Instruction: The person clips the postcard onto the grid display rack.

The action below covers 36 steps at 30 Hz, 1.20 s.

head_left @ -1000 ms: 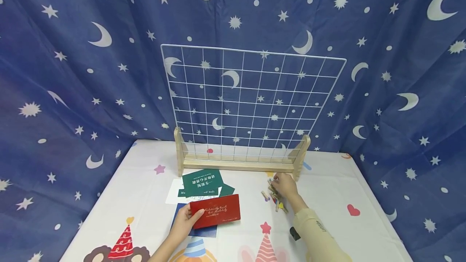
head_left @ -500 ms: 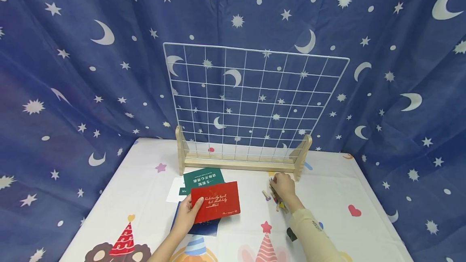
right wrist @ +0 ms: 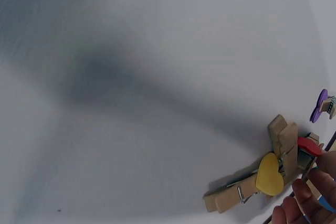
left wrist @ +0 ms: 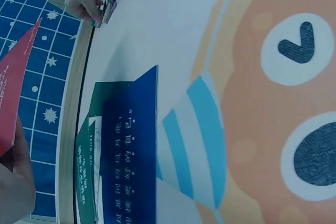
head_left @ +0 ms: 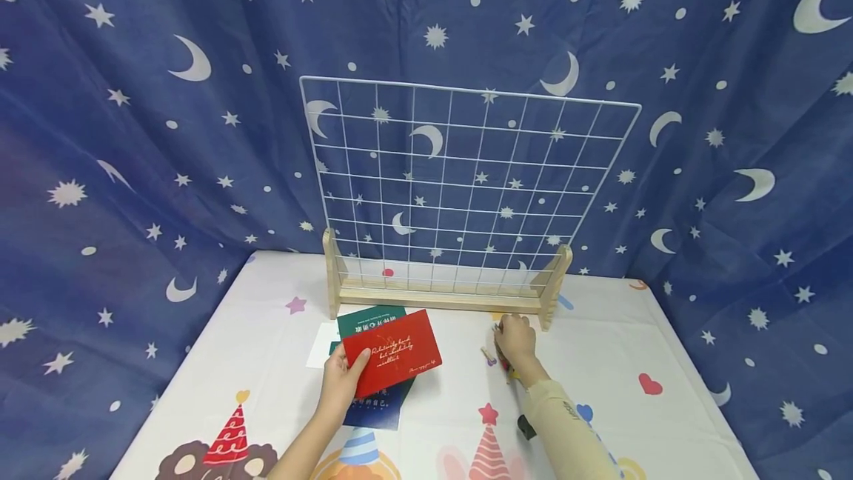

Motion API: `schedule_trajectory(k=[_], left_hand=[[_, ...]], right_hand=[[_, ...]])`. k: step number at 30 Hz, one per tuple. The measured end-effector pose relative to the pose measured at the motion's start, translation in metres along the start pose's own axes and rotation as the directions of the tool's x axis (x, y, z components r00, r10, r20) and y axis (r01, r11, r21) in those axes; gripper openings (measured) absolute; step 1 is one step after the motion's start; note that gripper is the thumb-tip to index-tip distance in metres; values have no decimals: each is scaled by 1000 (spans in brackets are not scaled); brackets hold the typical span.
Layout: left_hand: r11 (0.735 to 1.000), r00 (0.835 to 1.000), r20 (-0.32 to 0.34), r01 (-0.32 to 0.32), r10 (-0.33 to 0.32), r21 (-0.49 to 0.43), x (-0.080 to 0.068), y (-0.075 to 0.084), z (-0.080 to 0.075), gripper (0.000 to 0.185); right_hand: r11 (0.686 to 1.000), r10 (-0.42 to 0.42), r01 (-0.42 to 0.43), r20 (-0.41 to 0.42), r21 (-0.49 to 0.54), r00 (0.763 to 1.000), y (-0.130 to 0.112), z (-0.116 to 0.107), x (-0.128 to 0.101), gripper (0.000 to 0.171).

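the left hand [head_left: 338, 382] holds the red card [head_left: 393, 352] by its near-left corner, thumb on top and fingers curled underneath, with the card lifted and tilted above the pile of cards [head_left: 373, 391] on the table [head_left: 600, 391]. the right hand [head_left: 514, 339] rests on the heap of wooden clothespins [head_left: 496, 356] just in front of the right foot of the wooden stand [head_left: 440, 298]; its fingers are bent down into the heap and seem to be closing on a pin, but neither the head view nor the right wrist view shows a pin clearly pinched, so i cannot tell whether one is gripped. progress, as a judgement: the work looks to be at its start. one card is picked up and a clip is being sought, while the white wire grid [head_left: 466, 184] standing upright in the stand carries no card and no clip. counts: one grid, one stand, one red card in hand. in the pile i count a green card [head_left: 363, 319] at the far side, a dark blue card [head_left: 376, 410] nearest the person, a white card [head_left: 323, 335] showing at the left edge, and possibly a second green one beneath, so three or four remain flat. the clothespins overlap too much for an exact count: the right wrist view shows two plain wooden bodies, one yellow heart clothespin [right wrist: 269, 174], a purple-headed one [right wrist: 321, 106] apart to the right, and a red tip [right wrist: 308, 146]. at least four pins.
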<state>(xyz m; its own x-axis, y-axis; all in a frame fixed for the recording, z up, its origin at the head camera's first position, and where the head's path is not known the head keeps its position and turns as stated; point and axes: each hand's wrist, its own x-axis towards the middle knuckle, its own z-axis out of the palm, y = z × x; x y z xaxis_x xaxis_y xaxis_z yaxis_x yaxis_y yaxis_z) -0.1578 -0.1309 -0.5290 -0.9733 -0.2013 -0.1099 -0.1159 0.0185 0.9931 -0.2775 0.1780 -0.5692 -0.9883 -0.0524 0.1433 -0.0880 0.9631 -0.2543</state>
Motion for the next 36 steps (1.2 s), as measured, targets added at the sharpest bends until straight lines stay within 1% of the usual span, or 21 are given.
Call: schedule_trajectory(k=[2,4,9,12,15,17,20,23,24,26,28,30,33,36], left_hand=[[1000,1000,-9,8,-8,-21,1,2,1,39],[1000,1000,-15,3,-3,-26,2,3,1,39],[1000,1000,-20,-19,19,4,4,6,0,39],[1000,1000,-23,-16,17,22,4,6,-1,39],[999,1000,-20,-22,23,29,4,5,-1,39],[999,1000,-24,-16,17,28,3,6,-1,39],[1000,1000,-28,-10,11,22,2,6,-2,40],[1000,1000,-28,-8,8,18,1,7,-2,40],[1000,1000,-25,-9,9,16,1,7,-2,41],[1000,1000,-18,-13,13,10,0,8,-3,42],[1000,1000,-15,-7,7,3,-1,8,-3,42],[1000,1000,-11,-7,7,2,-1,8,-3,42],[1000,1000,-18,-3,3,9,0,9,-3,41],[1000,999,-31,7,-6,15,1,9,-3,39]], right_hand=[[1000,5,-5,-2,-4,1000,0,0,0,10],[1000,4,-4,-3,-13,1000,0,1,0,9],[1000,6,-6,-9,-25,1000,0,3,-1,9],[1000,-12,11,-45,-22,999,1,3,-3,10],[999,-35,34,-100,-8,994,3,2,-5,12],[999,-42,44,-128,12,991,5,2,-5,13],[997,-29,41,-158,71,987,8,2,-5,14],[985,11,19,-178,170,984,10,1,-5,15],[977,30,9,-178,215,984,10,0,-5,16],[947,69,-14,-161,321,984,10,-1,-5,18],[904,107,-44,-127,425,986,9,-2,-5,23],[859,141,-72,-99,507,985,8,-3,-4,27],[801,172,-108,-54,589,984,7,-5,-3,26],[766,188,-140,-11,627,982,6,-8,-2,23]])
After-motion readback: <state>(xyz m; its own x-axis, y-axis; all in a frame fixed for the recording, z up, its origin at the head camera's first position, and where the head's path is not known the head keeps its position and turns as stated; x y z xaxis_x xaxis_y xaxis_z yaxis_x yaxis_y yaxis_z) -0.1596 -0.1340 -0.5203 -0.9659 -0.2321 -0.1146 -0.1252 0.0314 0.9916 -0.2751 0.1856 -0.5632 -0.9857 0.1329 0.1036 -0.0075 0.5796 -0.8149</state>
